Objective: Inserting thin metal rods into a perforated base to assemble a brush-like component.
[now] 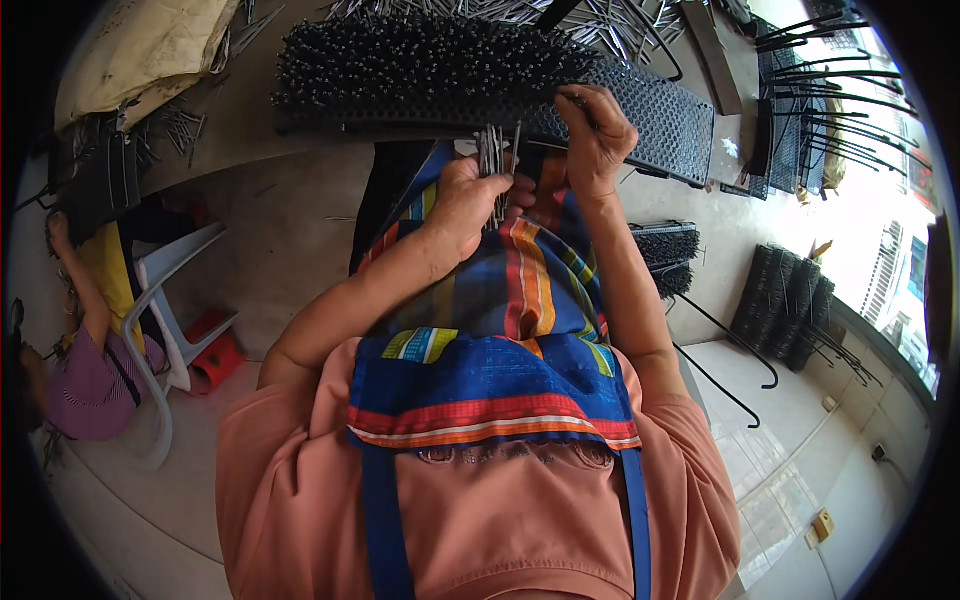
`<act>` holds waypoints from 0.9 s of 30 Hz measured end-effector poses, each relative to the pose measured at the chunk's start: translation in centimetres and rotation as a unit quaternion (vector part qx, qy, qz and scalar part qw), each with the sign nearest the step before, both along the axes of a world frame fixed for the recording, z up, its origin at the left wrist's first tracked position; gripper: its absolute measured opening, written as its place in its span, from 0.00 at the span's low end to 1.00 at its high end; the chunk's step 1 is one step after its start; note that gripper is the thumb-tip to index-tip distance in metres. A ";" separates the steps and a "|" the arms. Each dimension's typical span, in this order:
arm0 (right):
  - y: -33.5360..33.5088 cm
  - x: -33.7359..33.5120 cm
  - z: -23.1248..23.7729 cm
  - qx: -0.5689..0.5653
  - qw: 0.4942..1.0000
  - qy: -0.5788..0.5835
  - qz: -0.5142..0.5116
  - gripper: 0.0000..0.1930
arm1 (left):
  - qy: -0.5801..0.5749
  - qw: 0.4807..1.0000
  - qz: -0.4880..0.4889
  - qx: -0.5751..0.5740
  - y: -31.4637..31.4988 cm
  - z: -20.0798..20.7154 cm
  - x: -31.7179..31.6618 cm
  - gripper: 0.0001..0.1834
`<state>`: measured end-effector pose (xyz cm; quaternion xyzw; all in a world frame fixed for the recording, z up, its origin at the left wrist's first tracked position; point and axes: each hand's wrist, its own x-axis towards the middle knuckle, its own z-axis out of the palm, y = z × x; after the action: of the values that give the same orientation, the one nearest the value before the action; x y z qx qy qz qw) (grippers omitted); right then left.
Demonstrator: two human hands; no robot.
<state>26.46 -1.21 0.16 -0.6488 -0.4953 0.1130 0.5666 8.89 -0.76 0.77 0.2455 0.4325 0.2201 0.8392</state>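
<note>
A long black perforated panel (655,110) lies across the table ahead of me. Dark thin rods with shiny tips (430,62) stand packed in its holes from the left end to past the middle; bare holes show at the right. My left hand (468,200) is closed around a bundle of thin metal rods (492,155), held upright just in front of the panel's near edge. My right hand (600,135) is pinched at the panel, where the standing rods give way to bare holes. Whatever lies between its fingertips is too small to make out.
Loose metal rods (640,25) pile up behind the panel. A yellowish sack (140,60) lies far left. Another person (100,370) works at left beside a grey chair (160,330). Black rod-filled panels (780,305) and hooked black rods (725,340) are at right.
</note>
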 end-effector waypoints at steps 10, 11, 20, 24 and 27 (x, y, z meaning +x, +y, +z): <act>0.9 -0.3 1.6 -0.033 0.995 -0.092 -0.026 0.07 | -0.009 0.998 -0.001 -0.068 0.2 -1.0 -0.1 0.10; 1.0 -0.1 2.0 -0.051 0.990 -0.132 -0.019 0.07 | -0.010 0.997 0.003 -0.072 0.2 -0.9 -0.1 0.11; -1.1 -0.9 2.2 -0.188 0.982 0.000 0.002 0.05 | -0.051 0.997 0.003 -0.057 0.7 0.1 -0.2 0.09; -2.3 -0.6 2.0 -0.322 0.891 0.305 0.092 0.05 | -0.084 0.994 -0.044 -0.057 0.6 0.2 0.0 0.08; -2.4 -0.1 2.3 -0.310 0.869 0.381 0.063 0.03 | -0.036 0.996 -0.008 -0.084 0.6 0.2 0.2 0.08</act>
<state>26.35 -3.64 2.50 -0.6650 -0.2201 0.5346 0.4727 9.12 -0.15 0.93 0.1700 0.4165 0.1849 0.8737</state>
